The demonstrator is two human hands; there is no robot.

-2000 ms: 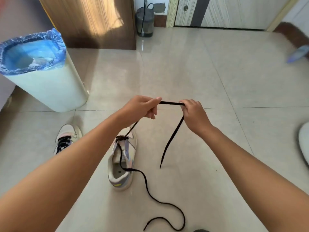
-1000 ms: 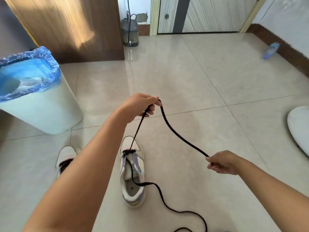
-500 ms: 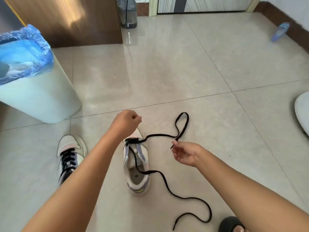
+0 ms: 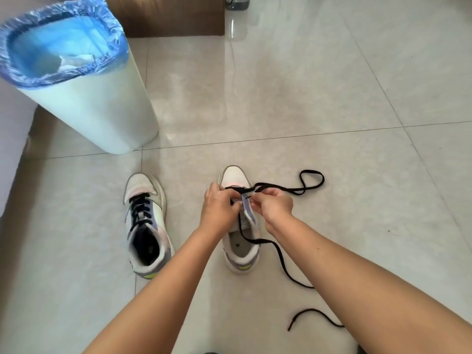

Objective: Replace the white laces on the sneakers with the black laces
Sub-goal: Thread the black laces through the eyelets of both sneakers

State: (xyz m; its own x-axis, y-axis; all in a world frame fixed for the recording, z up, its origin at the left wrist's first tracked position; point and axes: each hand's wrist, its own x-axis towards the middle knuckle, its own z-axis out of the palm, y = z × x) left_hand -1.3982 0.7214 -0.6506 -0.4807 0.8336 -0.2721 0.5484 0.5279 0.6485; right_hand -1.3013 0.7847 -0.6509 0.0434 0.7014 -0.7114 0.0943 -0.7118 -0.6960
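Two white sneakers stand on the tiled floor, toes pointing away. The left sneaker [image 4: 146,226] is fully laced in black. The right sneaker [image 4: 241,247] has a black lace [image 4: 278,259] only through its lowest eyelets near the toe. One end loops on the floor to the right of the toe, the other trails over the heel to the right. My left hand [image 4: 219,205] holds the sneaker's left eyelet flap. My right hand [image 4: 273,203] pinches the lace at the right flap. The fingertips hide the eyelets.
A white bin [image 4: 89,98] with a blue liner stands at the back left, close to the left sneaker. A brown wooden panel [image 4: 168,16] rises behind it. Pale floor tiles [image 4: 306,85] stretch ahead and to the right.
Both hands came down from holding the lace stretched in the air to the right sneaker's eyelets. The lace's loop now lies on the floor. The camera has tilted down and closer.
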